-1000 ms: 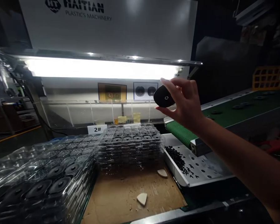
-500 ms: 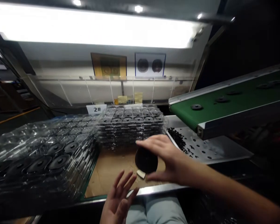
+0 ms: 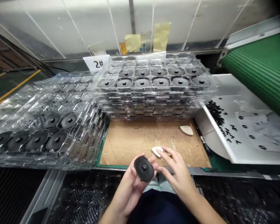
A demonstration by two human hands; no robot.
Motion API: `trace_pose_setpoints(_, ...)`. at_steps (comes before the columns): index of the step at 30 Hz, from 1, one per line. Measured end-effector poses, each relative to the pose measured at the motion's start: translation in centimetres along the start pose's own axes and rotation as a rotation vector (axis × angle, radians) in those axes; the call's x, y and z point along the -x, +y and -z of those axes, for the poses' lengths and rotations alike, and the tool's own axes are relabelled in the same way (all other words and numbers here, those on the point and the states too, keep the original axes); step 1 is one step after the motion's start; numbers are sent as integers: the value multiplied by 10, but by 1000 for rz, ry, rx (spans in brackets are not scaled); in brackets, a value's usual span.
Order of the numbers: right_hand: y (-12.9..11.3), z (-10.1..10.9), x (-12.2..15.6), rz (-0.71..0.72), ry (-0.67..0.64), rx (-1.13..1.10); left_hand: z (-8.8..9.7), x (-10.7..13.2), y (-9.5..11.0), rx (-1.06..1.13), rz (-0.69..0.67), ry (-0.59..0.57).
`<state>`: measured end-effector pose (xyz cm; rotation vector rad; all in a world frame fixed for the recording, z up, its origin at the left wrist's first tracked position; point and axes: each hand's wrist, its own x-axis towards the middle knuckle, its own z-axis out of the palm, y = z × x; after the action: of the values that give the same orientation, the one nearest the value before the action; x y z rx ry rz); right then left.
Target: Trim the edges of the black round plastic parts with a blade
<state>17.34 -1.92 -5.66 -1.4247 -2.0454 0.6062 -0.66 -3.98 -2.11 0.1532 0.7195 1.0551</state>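
A round-cornered black plastic cap (image 3: 140, 171) with a small raised stem in its middle rests in my left hand (image 3: 133, 186), fingers and thumb around its edge. It is tilted, stem side up, just in front of the bench edge. My right hand (image 3: 175, 171) is close on its right with fingers apart. Its fingertips reach over a white wedge-shaped piece (image 3: 156, 151) on the cardboard sheet (image 3: 128, 140) and seem to touch it. A second white wedge (image 3: 186, 130) lies farther back on the right.
Stacked clear trays (image 3: 154, 99) with black caps stand behind the cardboard; another tray stack (image 3: 84, 137) is at left. A white bin (image 3: 224, 149) on the right holds small black parts (image 3: 216, 113). A green conveyor (image 3: 259, 62) overhangs it. A "2#" card (image 3: 96, 63) stands behind.
The view has tipped down and closer. The black cap, earlier at my right hand, is now in my left hand. My right hand has come to the white wedge with fingers apart.
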Motion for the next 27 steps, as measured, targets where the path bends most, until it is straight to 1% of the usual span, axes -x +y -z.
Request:
trace_pose_setpoints(2,14,-19,-2,-60,31,64,4,-8,5,53,14,41)
trace_pose_setpoints(5,29,-44,-6,-102,5,79,7,-18,13,90,54,82)
trace_pose_setpoints(7,37,-54,-11,-126,1,83,8,-23,16,102,69,104)
trace_pose_setpoints(9,46,-58,-21,-142,8,68,8,-28,19,101,61,132)
trace_pose_setpoints(12,55,-56,-38,-165,24,15,8,-36,22,83,48,176)
trace_pose_setpoints(14,55,-52,-45,-199,46,-27,8,-40,23,73,48,185)
trace_pose_setpoints(17,42,-49,-39,-222,44,-114,10,-48,24,70,34,179)
trace_pose_setpoints(19,31,-48,-31,-190,-12,-195,11,-53,25,71,24,179)
trace_pose_setpoints(21,23,-44,-29,-180,-57,-259,11,-58,27,60,26,193)
trace_pose_setpoints(23,15,-34,-37,-219,-45,-288,9,-62,29,34,38,212)
trace_pose_setpoints(25,4,-19,-53,-265,2,-298,4,-64,29,-2,36,225)
trace_pose_setpoints(27,-13,-2,-72,-237,41,-338,0,-65,28,-33,23,227)
